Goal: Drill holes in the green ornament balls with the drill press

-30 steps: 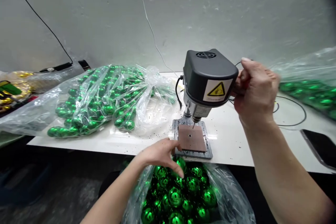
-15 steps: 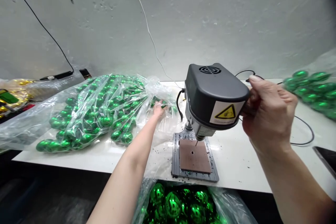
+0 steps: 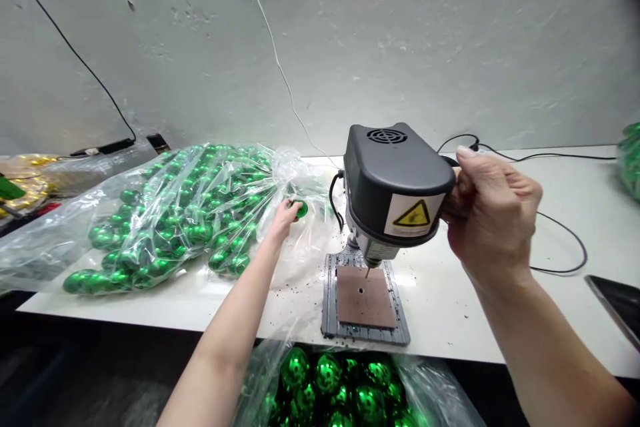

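Wall (image 3: 425, 33): grey, scuffed, behind the drill press (image 3: 395, 160). White table (image 3: 450, 307) under the press. Clear bag (image 3: 45, 253) full of shiny green balls (image 3: 197, 233) lies left of the press, gathered end toward it. Second bag (image 3: 435, 387), open, more green balls in it, sits in front of the press, below the table edge. Press has a dark housing; grey base (image 3: 330, 307) at its foot.

Hands well apart. Right hand (image 3: 495, 213) clamped on the handle (image 3: 453, 213), right side of press, thumb uppermost; handle mostly hidden. Left hand (image 3: 285, 217) is left of the press at the first bag's gathered end, fingers closed up.

Dark phone (image 3: 617, 303) right of the press, cut by the frame. Brown board (image 3: 367, 307) on the base, under the press head. Green ball (image 3: 302, 209): pinched in left hand, left of press, off the board. Drill bit (image 3: 368, 273) points down from press; can't tell if it touches the board. Board hole (image 3: 361, 291) just in front of the bit.
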Demonstrator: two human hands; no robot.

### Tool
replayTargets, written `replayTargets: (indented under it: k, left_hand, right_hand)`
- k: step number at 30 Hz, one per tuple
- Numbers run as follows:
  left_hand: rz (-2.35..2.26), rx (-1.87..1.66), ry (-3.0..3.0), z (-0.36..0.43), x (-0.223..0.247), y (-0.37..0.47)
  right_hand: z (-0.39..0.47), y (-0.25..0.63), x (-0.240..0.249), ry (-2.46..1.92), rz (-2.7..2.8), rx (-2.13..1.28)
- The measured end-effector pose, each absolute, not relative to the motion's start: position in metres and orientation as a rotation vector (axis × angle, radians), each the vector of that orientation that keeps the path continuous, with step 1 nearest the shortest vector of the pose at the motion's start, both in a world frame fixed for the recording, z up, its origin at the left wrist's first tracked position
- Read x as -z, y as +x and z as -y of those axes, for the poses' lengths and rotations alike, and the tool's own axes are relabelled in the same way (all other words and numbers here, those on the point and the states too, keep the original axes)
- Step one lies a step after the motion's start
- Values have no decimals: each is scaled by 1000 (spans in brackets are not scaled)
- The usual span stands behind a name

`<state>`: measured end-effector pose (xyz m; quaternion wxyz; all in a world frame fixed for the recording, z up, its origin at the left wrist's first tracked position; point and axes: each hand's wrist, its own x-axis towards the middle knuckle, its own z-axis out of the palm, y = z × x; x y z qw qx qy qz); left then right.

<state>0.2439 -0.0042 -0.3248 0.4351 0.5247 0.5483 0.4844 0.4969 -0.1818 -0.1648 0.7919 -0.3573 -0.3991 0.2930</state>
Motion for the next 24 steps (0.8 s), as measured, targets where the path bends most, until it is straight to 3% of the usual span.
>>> replayTargets:
  k: [8, 14, 24]
  left_hand:
    - [-876, -929, 805, 143, 303, 239]
    - [-782, -879, 524, 183, 318, 262]
    - [-1049, -902, 1256, 194, 352, 293]
  right_hand:
    - [176, 498, 170, -734, 850, -593]
    - [171, 499, 170, -698, 855, -573]
    - [167, 500, 172, -723, 883, -526]
